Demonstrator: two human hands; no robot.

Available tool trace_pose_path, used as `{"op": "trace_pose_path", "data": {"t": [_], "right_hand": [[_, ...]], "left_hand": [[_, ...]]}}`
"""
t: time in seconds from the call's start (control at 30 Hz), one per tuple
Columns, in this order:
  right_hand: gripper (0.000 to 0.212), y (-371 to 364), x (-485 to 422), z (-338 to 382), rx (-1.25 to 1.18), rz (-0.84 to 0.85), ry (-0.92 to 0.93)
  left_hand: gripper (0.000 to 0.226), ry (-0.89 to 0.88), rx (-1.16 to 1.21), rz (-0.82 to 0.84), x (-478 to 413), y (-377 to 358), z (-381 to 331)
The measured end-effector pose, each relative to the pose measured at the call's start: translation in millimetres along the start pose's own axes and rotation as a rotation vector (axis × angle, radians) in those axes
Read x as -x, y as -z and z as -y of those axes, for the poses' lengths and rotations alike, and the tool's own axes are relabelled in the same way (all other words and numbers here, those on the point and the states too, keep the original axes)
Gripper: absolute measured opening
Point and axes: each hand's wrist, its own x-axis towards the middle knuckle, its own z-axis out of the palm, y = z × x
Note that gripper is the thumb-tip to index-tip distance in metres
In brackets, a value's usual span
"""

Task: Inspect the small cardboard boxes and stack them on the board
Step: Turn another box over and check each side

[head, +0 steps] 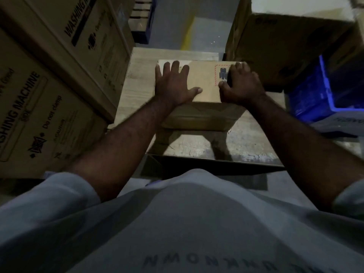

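Grey shirt (pixel 197 223), left hand (pixel 173 85) flat on small box (pixel 204 83), right hand (pixel 242 85) gripping its edge, wooden board (pixel 136 85) beneath, washing-machine cartons (pixel 49 95) left

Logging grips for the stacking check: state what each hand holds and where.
The small cardboard box: the left hand lies flat on its top; the right hand curls over its right edge beside the red-bordered label.

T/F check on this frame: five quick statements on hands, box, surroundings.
The left hand lies flat on top of the small box. True.
The right hand is off the box. False: it grips the box's right edge.
The box's label has a green border. False: the border is red dashes.
A blue crate stands at the right. True.
The big cartons at the left read "refrigerator". False: they read "washing machine".
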Motion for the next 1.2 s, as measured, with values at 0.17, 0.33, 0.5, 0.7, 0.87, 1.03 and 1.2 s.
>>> {"op": "trace_pose_path", "data": {"t": [0.17, 0.33, 0.5, 0.7, 0.87, 1.03, 1.2], "right_hand": [[0.085, -15, 1, 1, -0.074, 0.004, -0.034], [0.086, -18, -2, -1, -0.095, 0.01, -0.045], [0.085, -18, -1, -2, -0.125, -0.011, -0.06], [0.074, -36, 30, 6, -0.164, -0.149, -0.268], [0.068, -36, 31, 14, -0.241, -0.166, -0.349], [0.07, -37, 29, 1, -0.492, -0.176, -0.418], [0.049, -53, 38, -1, -1.176, -0.046, -0.362]], "left_hand": [[0.109, 0.088, 0.174, 0.245, -16, -4, 16], [0.111, 0.11, 0.219, 0.28, -18, 0, 17], [0.107, 0.14, 0.294, 0.29, -15, 6, 16], [0.102, 0.555, 0.628, 0.041, 19, -4, 22], [0.097, 0.472, 0.871, 0.009, 36, -5, 29], [0.082, 0.205, 0.808, -0.327, 45, 28, 20], [0.068, -0.182, 0.664, -0.503, 44, 68, 0]]}}
